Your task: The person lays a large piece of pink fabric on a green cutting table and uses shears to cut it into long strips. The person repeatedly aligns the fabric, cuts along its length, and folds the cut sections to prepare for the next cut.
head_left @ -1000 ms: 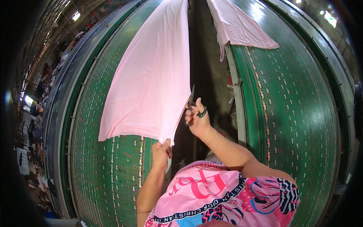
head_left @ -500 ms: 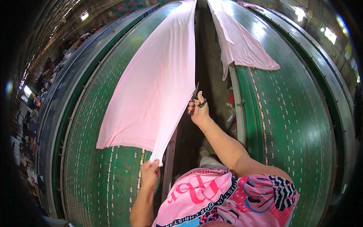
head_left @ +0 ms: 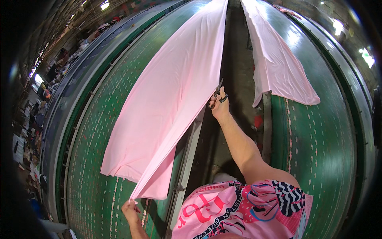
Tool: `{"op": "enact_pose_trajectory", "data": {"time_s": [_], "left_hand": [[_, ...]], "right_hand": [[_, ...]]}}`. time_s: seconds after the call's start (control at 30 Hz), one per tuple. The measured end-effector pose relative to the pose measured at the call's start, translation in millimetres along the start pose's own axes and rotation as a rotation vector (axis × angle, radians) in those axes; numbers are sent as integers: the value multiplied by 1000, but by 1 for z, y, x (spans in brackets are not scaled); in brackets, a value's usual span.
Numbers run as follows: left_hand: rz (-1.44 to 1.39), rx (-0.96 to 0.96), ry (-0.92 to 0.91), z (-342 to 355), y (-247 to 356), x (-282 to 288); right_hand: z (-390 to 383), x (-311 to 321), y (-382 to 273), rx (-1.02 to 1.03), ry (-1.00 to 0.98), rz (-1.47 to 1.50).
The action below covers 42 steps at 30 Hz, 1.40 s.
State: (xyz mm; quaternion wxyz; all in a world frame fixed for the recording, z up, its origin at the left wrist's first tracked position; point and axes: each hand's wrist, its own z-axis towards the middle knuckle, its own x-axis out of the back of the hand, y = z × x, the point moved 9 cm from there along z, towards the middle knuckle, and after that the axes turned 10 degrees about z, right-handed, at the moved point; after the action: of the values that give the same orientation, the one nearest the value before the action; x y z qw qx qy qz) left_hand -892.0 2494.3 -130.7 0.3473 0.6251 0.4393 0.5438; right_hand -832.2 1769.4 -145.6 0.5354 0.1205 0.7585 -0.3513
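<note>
A long pink fabric sheet (head_left: 159,107) lies along the left green table, its near part lifted and folded over. At its near corner my left hand (head_left: 131,208) pinches the edge and holds it taut. Farther up and to the right, my right hand (head_left: 220,102) grips a pair of black-handled scissors (head_left: 219,85), fingers through the loops. The blades point away from me, right beside the fabric's right edge; whether they touch it I cannot tell.
A second pink fabric piece (head_left: 278,67) drapes over the far end of the right green table (head_left: 318,147). Between the tables runs a dark narrow aisle (head_left: 236,59). The left green table (head_left: 93,159) carries rows of pale marks. Clutter (head_left: 30,131) lines the far left.
My left hand has pulled the fabric corner down and to the left, folding the edge over. The right hand with the scissors sits slightly farther up and right, and the view has shifted.
</note>
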Motion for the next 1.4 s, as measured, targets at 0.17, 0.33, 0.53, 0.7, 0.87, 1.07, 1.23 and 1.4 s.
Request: {"op": "enact_pose_trajectory", "data": {"time_s": [0.17, 0.33, 0.53, 0.7, 0.87, 1.07, 1.23, 1.4], "left_hand": [[243, 296, 200, 39, -56, -23], [446, 532, 202, 62, -114, -37], [441, 608, 197, 64, -104, -48], [615, 621, 220, 60, -112, -36], [1160, -194, 390, 58, 58, -98], [662, -907, 155, 73, 167, -244], [562, -1076, -13, 79, 247, -372], [665, -1092, -105, 112, 313, -496]], "right_hand": [[59, 2, 34, -46, 49, -70], [49, -32, 66, -123, 127, -493], [72, -32, 71, -164, 71, -622], [63, -34, 75, -178, 51, -605], [63, -31, 61, -179, 49, -565], [67, -32, 47, -165, 41, -602], [68, -27, 45, -225, 11, -516], [61, -13, 31, -318, -19, -439]]}}
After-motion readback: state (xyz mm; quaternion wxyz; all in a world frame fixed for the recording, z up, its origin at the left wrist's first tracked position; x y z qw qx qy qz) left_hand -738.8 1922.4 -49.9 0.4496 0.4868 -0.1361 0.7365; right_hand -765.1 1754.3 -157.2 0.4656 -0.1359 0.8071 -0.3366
